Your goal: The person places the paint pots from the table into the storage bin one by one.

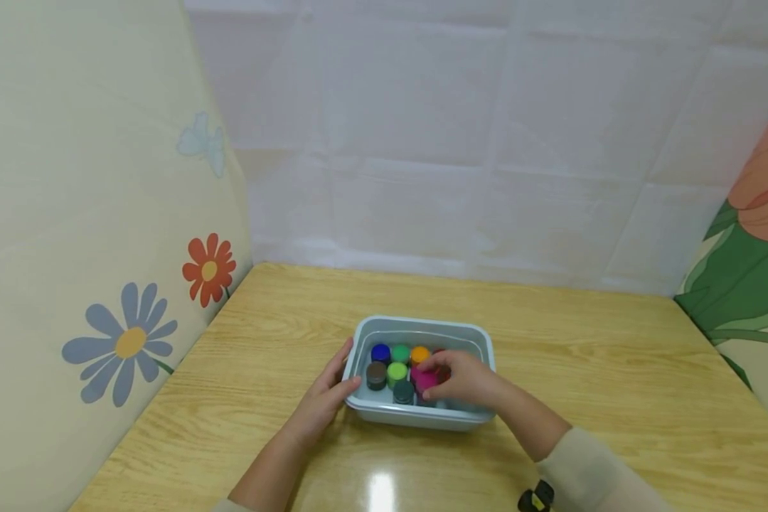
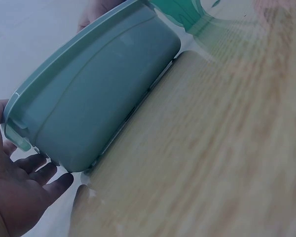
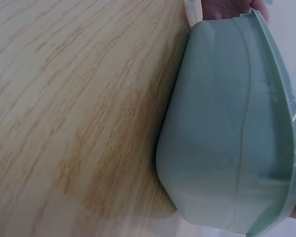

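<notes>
A pale blue-grey plastic bin (image 1: 416, 410) stands on the table, holding several small round jars with coloured lids. My left hand (image 1: 323, 402) grips its left end, thumb at the rim and fingers against the outer wall; the left wrist view shows those fingers (image 2: 59, 186) under the rim. Inside the bin, my right hand (image 1: 468, 380) pinches a magenta-lidded jar (image 1: 427, 382). Around it are a dark green jar (image 1: 403, 393), a lime jar (image 1: 397, 373), a brown jar (image 1: 376, 375), a blue jar (image 1: 380, 353), a green jar (image 1: 400, 353) and an orange jar (image 1: 419, 354). A red one is partly hidden by my right hand.
The wood-patterned table (image 1: 582, 355) spreads around the bin. A small black object with a yellow mark (image 1: 536, 497) lies near the front edge, beside my right sleeve (image 1: 589, 469). A white sheet (image 1: 409, 142) hangs behind, and flower-printed cloths flank both sides.
</notes>
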A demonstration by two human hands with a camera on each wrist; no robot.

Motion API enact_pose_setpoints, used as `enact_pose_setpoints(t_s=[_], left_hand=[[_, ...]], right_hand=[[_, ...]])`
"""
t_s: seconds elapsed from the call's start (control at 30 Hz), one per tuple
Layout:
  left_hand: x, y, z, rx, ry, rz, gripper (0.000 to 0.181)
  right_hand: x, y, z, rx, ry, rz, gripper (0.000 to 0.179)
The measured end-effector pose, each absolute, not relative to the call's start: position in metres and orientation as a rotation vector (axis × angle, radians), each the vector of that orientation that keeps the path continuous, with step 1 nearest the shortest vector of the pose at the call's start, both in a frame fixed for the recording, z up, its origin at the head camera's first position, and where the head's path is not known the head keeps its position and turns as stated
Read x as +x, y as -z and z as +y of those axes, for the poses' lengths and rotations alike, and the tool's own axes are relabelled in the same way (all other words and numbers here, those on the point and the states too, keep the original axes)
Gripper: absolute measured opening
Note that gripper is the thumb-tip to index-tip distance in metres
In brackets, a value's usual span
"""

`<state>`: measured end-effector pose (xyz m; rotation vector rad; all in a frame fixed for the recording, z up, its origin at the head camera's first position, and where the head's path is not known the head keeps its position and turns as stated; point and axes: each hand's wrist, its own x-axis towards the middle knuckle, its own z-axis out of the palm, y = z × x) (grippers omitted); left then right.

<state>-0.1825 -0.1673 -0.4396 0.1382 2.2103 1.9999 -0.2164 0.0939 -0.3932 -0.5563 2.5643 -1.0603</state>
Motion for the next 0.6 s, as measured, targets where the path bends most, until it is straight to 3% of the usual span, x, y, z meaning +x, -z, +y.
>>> enact_pose_setpoints(t_s=[0.6], left_hand=[[-0.1824,0.4396,-0.1671,0.136,-1.989,2.232,0.067]], right_hand=[[-0.2144,0.3957,0.0862,-0.475,0.998,2.577,0.034]])
